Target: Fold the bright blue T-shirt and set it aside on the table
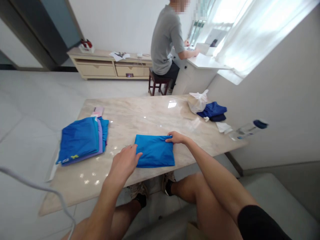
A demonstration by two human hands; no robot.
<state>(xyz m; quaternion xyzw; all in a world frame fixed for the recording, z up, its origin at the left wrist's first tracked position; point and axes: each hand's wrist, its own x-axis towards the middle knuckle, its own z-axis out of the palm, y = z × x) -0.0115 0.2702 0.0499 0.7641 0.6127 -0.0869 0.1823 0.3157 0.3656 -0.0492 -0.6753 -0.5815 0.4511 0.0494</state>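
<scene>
A folded blue cloth [155, 151] lies flat as a rectangle near the front edge of the marble-patterned table [140, 115]. My left hand [127, 159] grips its left edge, thumb over the top. At the far right corner, my right hand [176, 137] pinches the fabric, which creases under the fingers. What kind of garment it is does not show. To the left rests a stack of folded blue and purple clothes [80, 138], with small yellow and white marks on the top piece.
A pink phone [98, 111] lies behind the stack. At the right are a white plastic bag [198, 101], dark blue fabric [214, 110], tissue [223, 127] and a clear bottle [246, 130]. A grey cable [37, 188] crosses the lower left. Beyond the table a person [166, 40] sits on a stool.
</scene>
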